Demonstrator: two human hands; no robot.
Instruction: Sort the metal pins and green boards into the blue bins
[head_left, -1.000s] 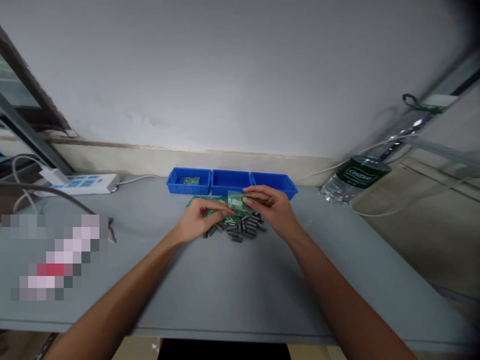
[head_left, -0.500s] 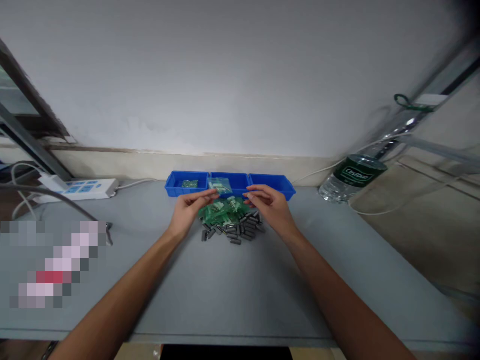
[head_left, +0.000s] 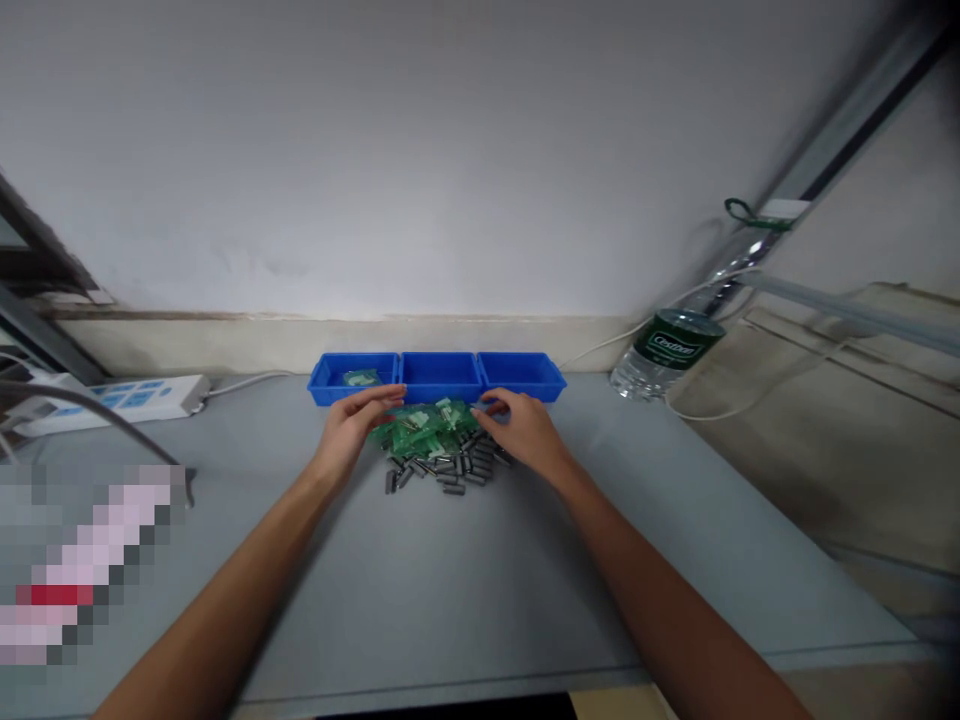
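Green plastic packets (head_left: pixel 424 428) lie heaped on the grey table, with several dark metal cylinders (head_left: pixel 452 489) in front of and beneath them. At the heap's left edge is my left hand (head_left: pixel 349 432), thumb and fingers apart, holding nothing that shows. My right hand (head_left: pixel 521 430) is curled at the right edge of the heap, its fingertips at the packets; whether it grips one is too small to tell. Behind the hands stands a row of blue bins: the left bin (head_left: pixel 319 385) has a small packet (head_left: pixel 362 378) inside, beside the middle bin (head_left: pixel 439 372) and the right bin (head_left: pixel 525 372).
A white power strip (head_left: pixel 150 398) lies at the left with its cable along the wall. A large plastic bottle (head_left: pixel 664 355) with a green label stands tilted in view at the right. A pixelated area covers the lower left. The table's front edge (head_left: pixel 450 692) runs below.
The packet between my hands over the middle bin is gone from there. Both hands have come down to the sides of the green heap. The view has shifted slightly.
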